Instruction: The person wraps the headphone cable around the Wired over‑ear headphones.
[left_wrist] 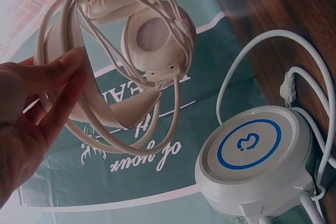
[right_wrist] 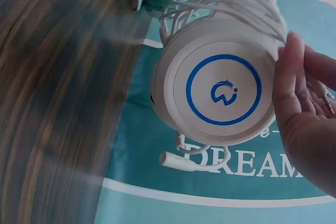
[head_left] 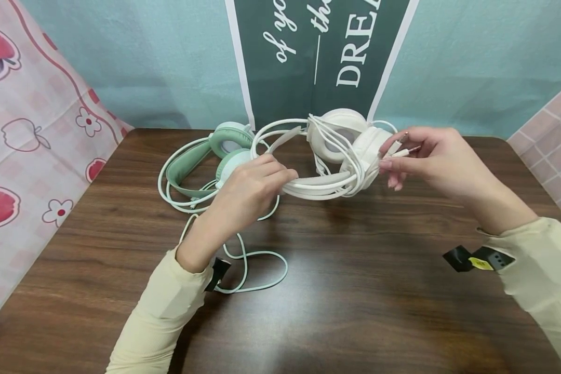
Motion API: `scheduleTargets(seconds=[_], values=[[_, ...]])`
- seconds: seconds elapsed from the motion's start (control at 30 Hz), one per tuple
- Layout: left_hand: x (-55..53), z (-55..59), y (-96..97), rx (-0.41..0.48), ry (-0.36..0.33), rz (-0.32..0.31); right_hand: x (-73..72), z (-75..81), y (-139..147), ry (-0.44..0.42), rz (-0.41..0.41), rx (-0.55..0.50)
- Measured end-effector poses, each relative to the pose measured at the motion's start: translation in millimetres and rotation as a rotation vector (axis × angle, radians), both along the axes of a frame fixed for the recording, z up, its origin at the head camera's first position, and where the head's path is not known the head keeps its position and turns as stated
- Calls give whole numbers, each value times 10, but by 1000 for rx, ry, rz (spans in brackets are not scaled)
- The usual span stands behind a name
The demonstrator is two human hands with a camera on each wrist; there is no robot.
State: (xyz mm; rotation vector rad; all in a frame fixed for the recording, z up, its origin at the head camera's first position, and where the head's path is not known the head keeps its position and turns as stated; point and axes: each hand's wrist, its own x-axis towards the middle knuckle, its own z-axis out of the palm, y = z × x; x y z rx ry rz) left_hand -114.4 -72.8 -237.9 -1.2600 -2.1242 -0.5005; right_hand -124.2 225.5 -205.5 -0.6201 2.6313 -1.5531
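Cream sleeves (head_left: 147, 317) reach in from the near side of the counter (head_left: 355, 301) toward its far edge. Raised between the hands, just short of that edge, are the white headphones (head_left: 369, 150). The left hand (head_left: 254, 188) pinches the headband (head_left: 320, 190), fingers narrow, apparently to leave the ear cups (head_left: 343, 117) facing the other hand. The right hand (head_left: 430, 156) holds the plugs (head_left: 395, 149) between close-set fingers, probably so they do not dangle. White cable (head_left: 350, 153) wraps cups and band, likely keeping it bundled. Green headphones (head_left: 191, 165) lie near the far edge, left of centre, their loose cable (head_left: 264, 253) looping nearer. Behind that edge, a poster (head_left: 290, 88) seems to limit reach; the counter's right side and near part offer most room.
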Motion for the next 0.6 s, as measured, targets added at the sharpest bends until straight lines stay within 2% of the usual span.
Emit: scheduleTargets(seconds=[0.2, 0.37, 0.47, 0.6], values=[[13, -18, 6, -14, -61, -39, -31, -35, -7, 46, -89, 41], [25, -25, 7, -10, -76, -47, -44, -47, 11, 56, -200, 179], [25, -21, 10, -8, -75, -48, -63, -35, 35, 27, -236, 234], [16, -27, 11, -7, -74, -49, -116, -18, 77, -63, -230, 275]])
